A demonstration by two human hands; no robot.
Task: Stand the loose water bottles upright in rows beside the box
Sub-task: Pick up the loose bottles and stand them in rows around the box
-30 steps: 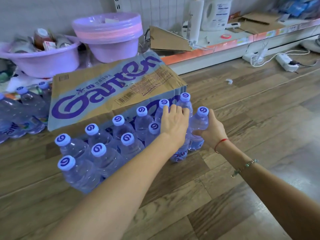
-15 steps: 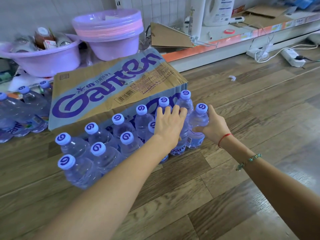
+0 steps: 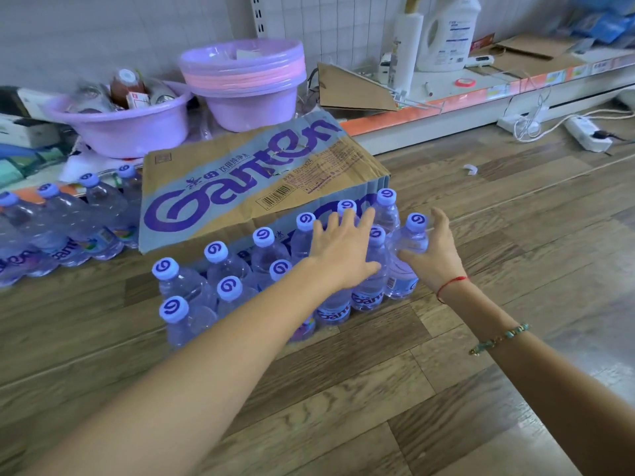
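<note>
Beside the "Ganten" box, my left hand lies flat, fingers apart, on upright "Ganten" bottles, while my right hand curls around the end bottle.

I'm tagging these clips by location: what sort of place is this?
Probably a small shop or its stockroom: a low display shelf with price strips holds detergent bottles, stacked plastic basins sit nearby, and a printed water carton lies on the wood-look floor.
</note>
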